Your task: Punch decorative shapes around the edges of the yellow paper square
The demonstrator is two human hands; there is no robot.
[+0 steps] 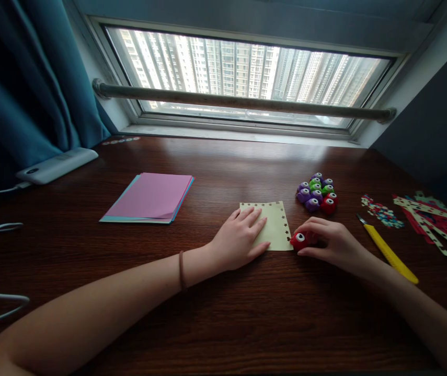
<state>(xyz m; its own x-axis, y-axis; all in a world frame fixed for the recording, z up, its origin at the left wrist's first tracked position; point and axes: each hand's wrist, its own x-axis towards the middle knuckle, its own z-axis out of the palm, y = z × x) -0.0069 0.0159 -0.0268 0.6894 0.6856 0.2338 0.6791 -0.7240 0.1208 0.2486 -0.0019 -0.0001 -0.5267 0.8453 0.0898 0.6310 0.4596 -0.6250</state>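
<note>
White device (58, 165) with cable, left edge of frame. Stack of coloured paper (148, 196), pink on top, left of centre. Left hand (241, 237) palm down, fingers slightly spread, flat on pale yellow sheet (273, 225), just right of centre; star-like holes along its top and right edges. Red punch (300, 241) at sheet's lower right corner, pinched between thumb and fingers of right hand (331, 241). Punch cluster (314, 194) above that hand. Yellow-handled knife (391, 255), tiny paper bits (382, 213), then paper strips (437, 219), far right.
</note>
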